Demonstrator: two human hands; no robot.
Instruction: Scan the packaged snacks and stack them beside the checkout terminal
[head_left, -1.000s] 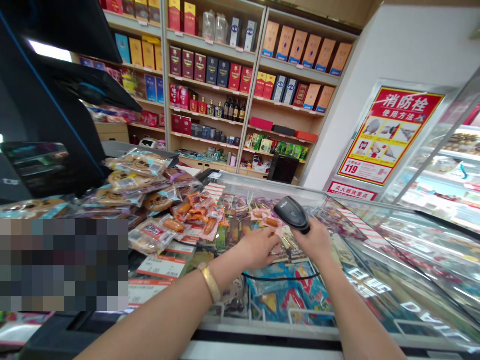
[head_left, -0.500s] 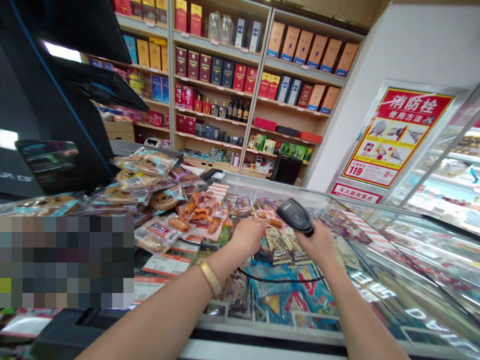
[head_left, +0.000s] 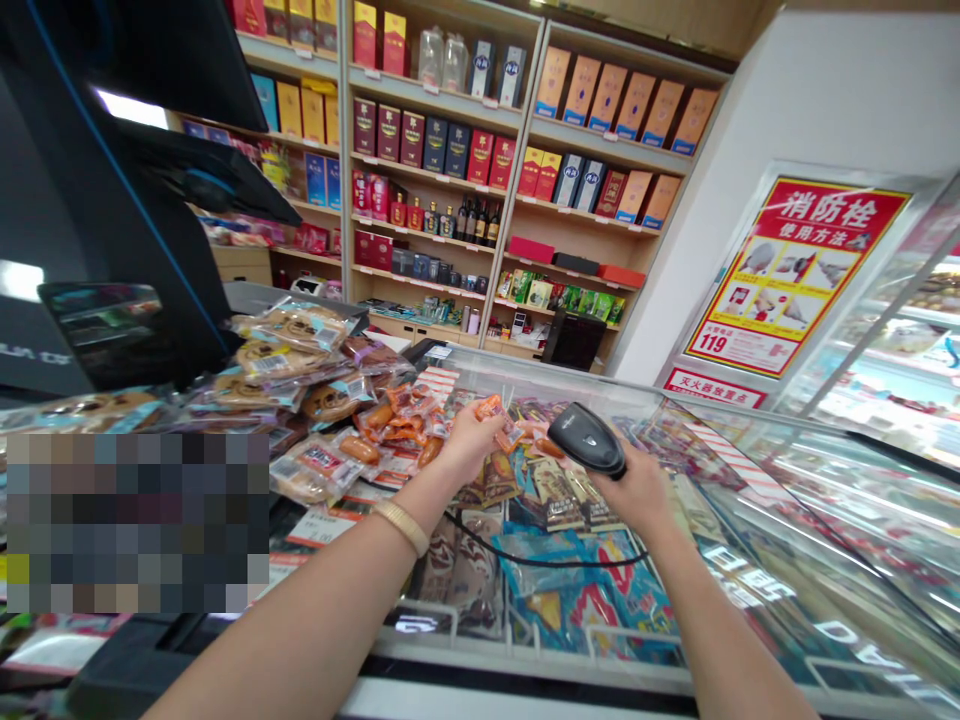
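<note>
My left hand (head_left: 466, 445) is closed on a small orange sausage packet (head_left: 496, 412), lifted just above the glass lid of the freezer (head_left: 750, 520). A gold bracelet (head_left: 401, 524) sits on that wrist. My right hand (head_left: 637, 487) grips a black barcode scanner (head_left: 586, 439), whose head points left towards the packet. The scanner's black cable (head_left: 540, 558) loops across the glass below both hands. More orange sausage packets (head_left: 397, 420) lie in a heap just left of my left hand.
Piles of packaged snacks (head_left: 292, 350) cover the counter at left, beside a black checkout screen (head_left: 112, 200). Price labels (head_left: 337, 510) lie near the front. Shelves of boxed goods (head_left: 480, 150) fill the back wall. A red poster (head_left: 787, 270) hangs at right.
My left hand has picked a sausage packet off the glass and raised it up and to the left. The scanner has shifted slightly left towards it.
</note>
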